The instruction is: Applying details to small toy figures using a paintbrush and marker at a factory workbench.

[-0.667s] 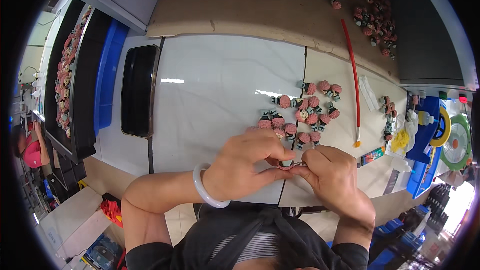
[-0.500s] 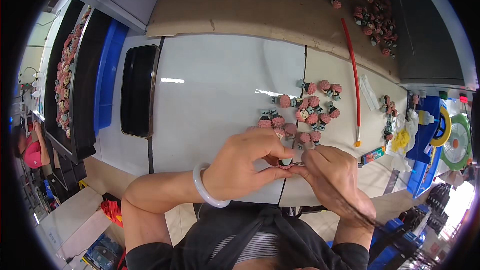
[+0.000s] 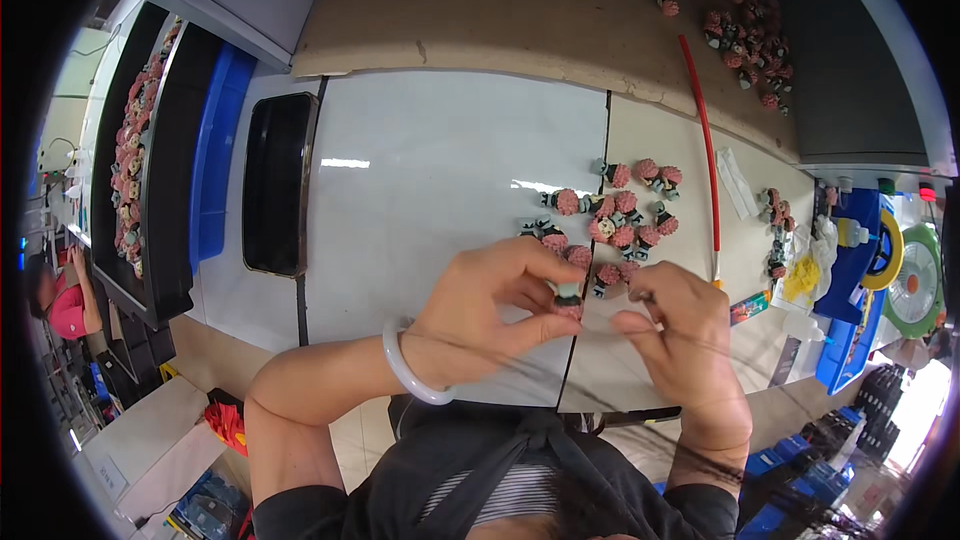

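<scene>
My left hand (image 3: 487, 305), with a pale bangle (image 3: 412, 365) on its wrist, pinches a small pink-haired figurine (image 3: 568, 302) between thumb and fingers. The figurine's greenish-grey end points up and its pink part is low, partly covered by my fingertips. Just to the right, apart from the figurine, is my right hand (image 3: 690, 330) with its fingers curled in. Something small and dark shows between thumb and fingers there, too unclear to name. Beyond both hands lies a loose group of similar figurines (image 3: 622, 202) on the table.
A black phone (image 3: 280, 183) lies at the left, beside a blue bin (image 3: 222, 155) and a black tray (image 3: 165, 180) of figurines. Rightward are a red-handled brush (image 3: 704, 130) and small figurine parts (image 3: 776, 230). More figurines (image 3: 740, 35) fill the far-right shelf. A person (image 3: 68, 298) works far left.
My right hand has drawn away to the right from the figurine and lifted its fingers. My left hand keeps hold, and the figurine is now raised slightly and more visible.
</scene>
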Available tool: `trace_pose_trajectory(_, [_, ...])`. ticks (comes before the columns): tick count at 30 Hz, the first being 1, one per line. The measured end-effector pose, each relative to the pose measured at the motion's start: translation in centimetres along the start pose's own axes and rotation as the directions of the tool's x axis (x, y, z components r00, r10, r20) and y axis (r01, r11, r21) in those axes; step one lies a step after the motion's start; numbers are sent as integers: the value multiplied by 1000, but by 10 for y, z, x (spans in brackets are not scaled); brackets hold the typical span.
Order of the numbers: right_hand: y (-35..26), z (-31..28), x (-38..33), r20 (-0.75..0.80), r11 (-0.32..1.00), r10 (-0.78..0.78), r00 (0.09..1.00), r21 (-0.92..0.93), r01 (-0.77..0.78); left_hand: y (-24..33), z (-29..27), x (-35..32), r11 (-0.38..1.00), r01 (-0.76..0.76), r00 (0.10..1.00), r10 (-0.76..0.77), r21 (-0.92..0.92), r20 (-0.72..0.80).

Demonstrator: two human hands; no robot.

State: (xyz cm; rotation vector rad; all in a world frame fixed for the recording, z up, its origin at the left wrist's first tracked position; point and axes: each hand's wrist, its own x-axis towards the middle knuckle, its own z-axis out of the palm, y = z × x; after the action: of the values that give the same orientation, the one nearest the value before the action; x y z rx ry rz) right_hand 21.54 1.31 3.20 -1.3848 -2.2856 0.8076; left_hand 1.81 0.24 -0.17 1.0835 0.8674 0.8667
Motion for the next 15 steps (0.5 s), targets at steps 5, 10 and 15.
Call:
trace_pose_trajectory(5, [-2,-4,1,-60,987,8,998,163,2,7,1,3,967,145,989,-144,-209,20])
trace_pose_trajectory(10, [7,10,-8,-182,965,9,983,260,39,-1,-1,2,992,41,998,-34,-120,55])
trace_pose_trajectory(15, [28,8,-2,-99,769,-97,990,625,138,-2,1,-1,974,78,997,-73,-211,32])
